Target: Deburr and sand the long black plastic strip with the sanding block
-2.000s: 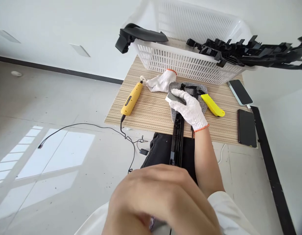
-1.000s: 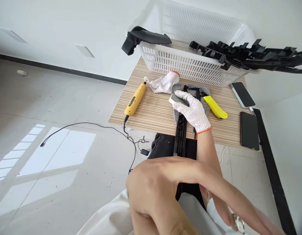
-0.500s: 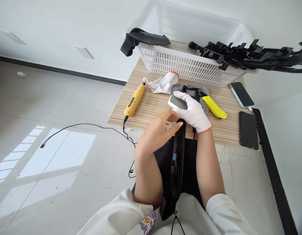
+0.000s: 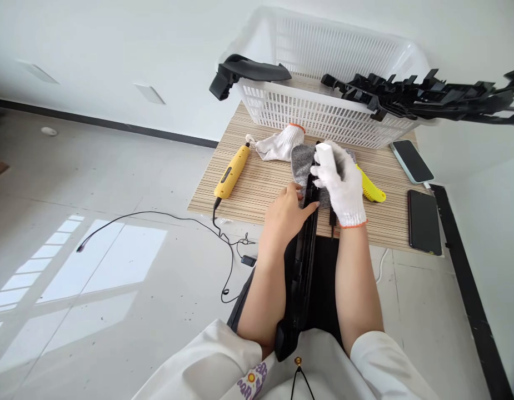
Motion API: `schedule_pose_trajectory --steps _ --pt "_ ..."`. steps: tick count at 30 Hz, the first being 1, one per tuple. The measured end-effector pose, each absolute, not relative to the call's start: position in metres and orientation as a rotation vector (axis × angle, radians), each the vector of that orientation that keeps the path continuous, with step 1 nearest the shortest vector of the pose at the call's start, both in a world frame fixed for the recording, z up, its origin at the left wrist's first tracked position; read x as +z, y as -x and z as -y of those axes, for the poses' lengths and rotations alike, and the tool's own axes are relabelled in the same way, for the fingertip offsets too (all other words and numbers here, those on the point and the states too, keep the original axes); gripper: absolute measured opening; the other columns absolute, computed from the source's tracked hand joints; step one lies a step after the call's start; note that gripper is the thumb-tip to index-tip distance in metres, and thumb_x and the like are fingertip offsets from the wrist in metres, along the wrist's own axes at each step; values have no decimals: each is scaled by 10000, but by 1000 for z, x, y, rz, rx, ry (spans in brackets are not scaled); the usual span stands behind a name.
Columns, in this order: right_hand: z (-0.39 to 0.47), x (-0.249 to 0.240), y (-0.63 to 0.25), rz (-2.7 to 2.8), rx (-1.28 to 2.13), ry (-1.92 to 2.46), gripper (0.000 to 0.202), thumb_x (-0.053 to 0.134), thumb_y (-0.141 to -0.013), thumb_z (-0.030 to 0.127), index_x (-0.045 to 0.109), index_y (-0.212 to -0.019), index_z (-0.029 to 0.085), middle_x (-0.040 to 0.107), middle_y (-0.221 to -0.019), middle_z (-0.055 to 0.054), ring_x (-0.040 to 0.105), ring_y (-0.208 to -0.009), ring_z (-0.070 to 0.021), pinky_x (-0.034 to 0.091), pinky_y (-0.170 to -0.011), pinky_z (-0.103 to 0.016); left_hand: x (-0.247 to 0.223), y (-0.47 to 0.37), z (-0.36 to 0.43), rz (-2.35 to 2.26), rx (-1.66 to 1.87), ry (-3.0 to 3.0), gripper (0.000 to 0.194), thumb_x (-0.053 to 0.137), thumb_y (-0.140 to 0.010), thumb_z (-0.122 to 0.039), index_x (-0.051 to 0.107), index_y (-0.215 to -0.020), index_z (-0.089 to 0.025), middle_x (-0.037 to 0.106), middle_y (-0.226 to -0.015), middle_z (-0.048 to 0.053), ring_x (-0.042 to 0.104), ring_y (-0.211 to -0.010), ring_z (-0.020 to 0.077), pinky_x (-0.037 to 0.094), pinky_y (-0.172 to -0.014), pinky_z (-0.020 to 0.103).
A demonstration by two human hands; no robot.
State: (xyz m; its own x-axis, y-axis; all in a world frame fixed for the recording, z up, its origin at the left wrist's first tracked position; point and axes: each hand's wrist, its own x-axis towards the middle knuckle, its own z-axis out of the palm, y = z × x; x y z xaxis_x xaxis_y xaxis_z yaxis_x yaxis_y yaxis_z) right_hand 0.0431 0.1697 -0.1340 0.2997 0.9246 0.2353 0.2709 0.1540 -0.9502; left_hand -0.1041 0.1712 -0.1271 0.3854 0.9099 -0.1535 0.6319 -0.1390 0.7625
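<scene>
A long black plastic trim piece [image 4: 303, 261] runs from my lap up over the table's near edge, its far end on a grey cloth [image 4: 300, 161]. My left hand [image 4: 285, 216], bare, is closed around its upper part, thumb across the top and fingers at the left side. In a white knitted glove, my right hand [image 4: 342, 180] grips a small block [image 4: 325, 155], white on the side facing me, just above the trim's far end. Whether the block touches the trim I cannot tell. A yellow-handled tool [image 4: 370, 186] lies right of the glove, partly covered by it.
A white plastic basket [image 4: 298, 103] at the back carries several black plastic parts [image 4: 407, 97] over its rim. On the table [image 4: 248, 194] lie a yellow corded rotary tool [image 4: 232, 172], a spare white glove [image 4: 282, 143] and two phones [image 4: 423, 221]. Its cord trails onto the floor.
My right hand has tilted the block up, turning its white side toward me. The trim has slid farther onto the table, and my left hand has moved from hovering to closing on it.
</scene>
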Motion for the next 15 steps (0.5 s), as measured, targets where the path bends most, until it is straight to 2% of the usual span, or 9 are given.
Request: schedule_pose_trajectory --steps 2,5,7,9,12,15 --pt "-164 -132 -49 1079 728 1301 474 623 -872 466 555 -1328 354 623 -1316 -4 666 -1099 -205 631 -751 -315 -127 106 -174 -1289 455 -1839 359 637 -870 -413 527 -1154 -223 702 -1108 66 650 -990 262 465 -788 384" --pt "-159 -130 -59 947 789 1207 382 702 -822 445 653 -1179 317 670 -1169 0 692 -988 -188 637 -667 -287 -130 112 -179 -1190 467 -1820 278 609 -880 -401 546 -1087 -226 708 -928 33 648 -823 223 446 -683 341" --pt "-159 -130 -62 876 820 1161 352 733 -792 449 667 -1105 302 686 -1065 -5 705 -906 -182 633 -623 -285 -134 116 -182 -1115 503 -1795 241 603 -880 -382 553 -1056 -226 684 -850 17 628 -754 203 438 -646 324" --pt "-161 -130 -62 798 848 1120 354 745 -776 467 648 -1071 298 691 -993 -12 716 -824 -188 628 -584 -306 -139 117 -184 -1042 564 -1760 224 606 -876 -354 556 -1053 -227 674 -867 18 622 -754 191 449 -643 315" --pt "-165 -129 -53 679 875 1090 366 695 -802 544 605 -1034 275 683 -867 -15 716 -711 -198 622 -552 -352 -143 114 -183 -996 644 -1724 278 630 -864 -353 540 -1097 -230 670 -906 24 621 -759 183 471 -650 311" --pt "-170 -129 -40 606 901 1084 384 638 -823 604 582 -926 239 664 -795 -23 705 -698 -199 619 -549 -353 -142 108 -180 -1016 714 -1709 444 671 -838 -403 482 -1202 -235 682 -972 32 636 -799 196 492 -691 326"
